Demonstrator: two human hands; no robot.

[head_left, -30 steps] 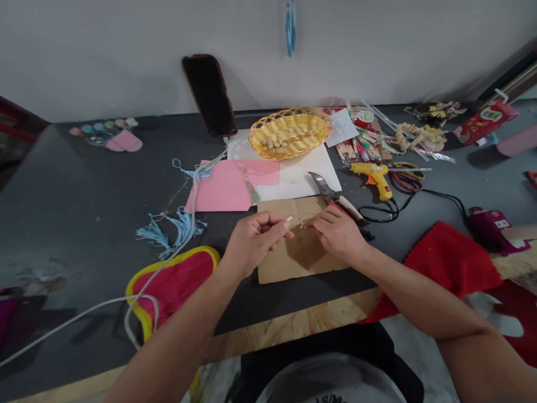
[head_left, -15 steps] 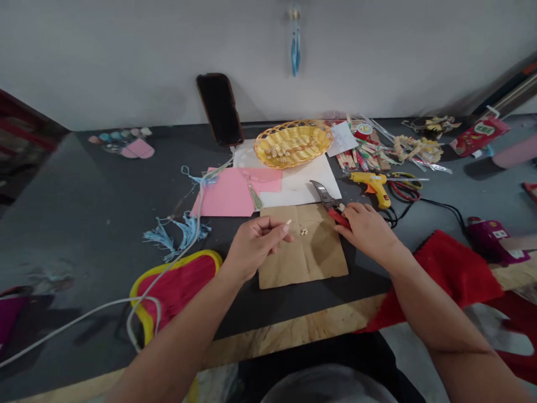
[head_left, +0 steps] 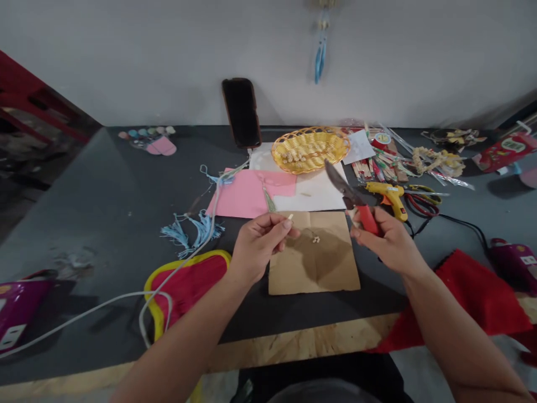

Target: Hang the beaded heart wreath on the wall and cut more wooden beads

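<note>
Between the thumb and forefinger of my left hand (head_left: 264, 243) is a small pale stick piece (head_left: 290, 217), its end poking out. My right hand (head_left: 388, 238) is wrapped round the red handles of pruning shears (head_left: 364, 218), whose dark curved blade points up and to the left. Both hands hover over a creased brown paper sheet (head_left: 314, 274). On that paper lies a little cluster of pale bits (head_left: 316, 239), lying between the hands. Behind it, a yellow woven basket (head_left: 312, 131) holds more small pale pieces.
Pink paper (head_left: 239, 196) and a white sheet (head_left: 323, 193) lie behind the brown paper. A yellow glue gun (head_left: 388, 196) rests at right. Blue tassels (head_left: 201, 229), a white cable (head_left: 216, 201) and a pink-and-yellow cloth pad (head_left: 188, 285) are at left. A phone (head_left: 242, 112) leans on the wall.
My right hand has lifted the pruning shears off the brown paper and turned them upward. My left hand still pinches the stick piece. The whole view has shifted somewhat.
</note>
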